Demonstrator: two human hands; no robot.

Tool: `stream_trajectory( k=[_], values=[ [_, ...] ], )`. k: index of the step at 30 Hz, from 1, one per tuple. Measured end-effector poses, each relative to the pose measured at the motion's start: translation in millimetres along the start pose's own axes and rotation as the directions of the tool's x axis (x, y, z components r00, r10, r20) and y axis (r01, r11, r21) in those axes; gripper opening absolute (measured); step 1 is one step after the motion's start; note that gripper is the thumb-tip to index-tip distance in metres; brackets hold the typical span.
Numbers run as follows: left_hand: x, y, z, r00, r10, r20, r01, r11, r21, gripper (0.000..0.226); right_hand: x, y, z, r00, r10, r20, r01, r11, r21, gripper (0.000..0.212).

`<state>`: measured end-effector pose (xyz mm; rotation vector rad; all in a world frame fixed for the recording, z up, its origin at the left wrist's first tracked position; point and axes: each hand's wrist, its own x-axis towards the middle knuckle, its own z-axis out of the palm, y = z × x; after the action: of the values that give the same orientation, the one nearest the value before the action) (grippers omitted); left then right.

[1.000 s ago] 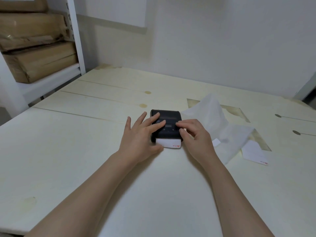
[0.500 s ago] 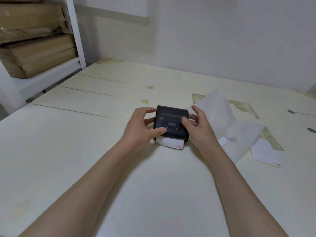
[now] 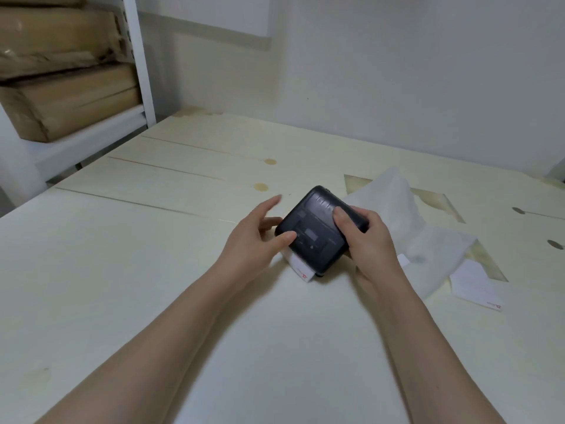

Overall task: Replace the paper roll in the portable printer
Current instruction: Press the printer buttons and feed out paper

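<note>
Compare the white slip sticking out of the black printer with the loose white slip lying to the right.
The white paper slip under the black portable printer is mostly hidden, only its near corner showing; the loose white paper slip on the table lies fully exposed. The first is touching the printer held by both hands; the second lies untouched, beside the white foam wrapping. Both are white with a small red mark at the near edge.

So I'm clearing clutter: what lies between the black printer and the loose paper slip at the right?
In the head view, crumpled white wrapping lies between printer and slip, with the right hand.
</note>
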<state>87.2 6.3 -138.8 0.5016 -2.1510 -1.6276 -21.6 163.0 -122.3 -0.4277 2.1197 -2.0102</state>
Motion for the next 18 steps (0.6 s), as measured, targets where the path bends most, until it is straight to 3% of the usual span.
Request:
stream_trajectory(
  k=[1, 3, 6, 8, 11, 14, 18],
  values=[
    [-2.3, 2.6, 4.8, 0.997, -0.046, -0.056, 0.043, 0.998, -0.051, 0.074, -1.1, 0.1, 3.5, 0.999, 0.021, -0.028, -0.019, 0.996, 0.091, 0.046],
    [-8.4, 5.5, 18.6, 0.990, -0.138, -0.030, 0.130, 0.973, -0.192, 0.077, -2.7, 2.0, 9.8, 0.998, 0.070, -0.009, -0.062, 0.932, 0.356, 0.053],
    [-14.8, 7.4, 34.1, 0.985, -0.169, 0.038, 0.169, 0.889, -0.426, 0.051, -8.7, -0.7, 14.4, 0.988, 0.116, 0.100, -0.151, 0.838, 0.524, 0.046],
    [-13.8, 9.1, 27.9, 0.984, -0.175, -0.017, 0.139, 0.834, -0.533, 0.043, -9.0, -4.1, 13.3, 0.984, 0.103, 0.148, -0.163, 0.856, 0.490, 0.041],
    [-10.8, 12.5, 8.4, 0.997, -0.068, -0.036, 0.043, 0.882, -0.469, 0.038, -6.1, -10.8, 7.6, 0.994, 0.046, 0.102, -0.081, 0.926, 0.369, 0.043],
    [-12.3, 16.9, 4.0, 0.999, -0.001, -0.032, -0.014, 0.885, -0.465, 0.031, -7.6, -12.9, 2.9, 0.996, -0.081, 0.031, 0.077, 0.989, 0.123, 0.041],
    [-11.3, 21.2, 10.6, 0.995, 0.001, -0.103, -0.057, 0.844, -0.534, 0.026, -14.7, -12.1, 2.5, 0.964, -0.265, 0.031, 0.267, 0.961, -0.077, 0.042]
  ],
)
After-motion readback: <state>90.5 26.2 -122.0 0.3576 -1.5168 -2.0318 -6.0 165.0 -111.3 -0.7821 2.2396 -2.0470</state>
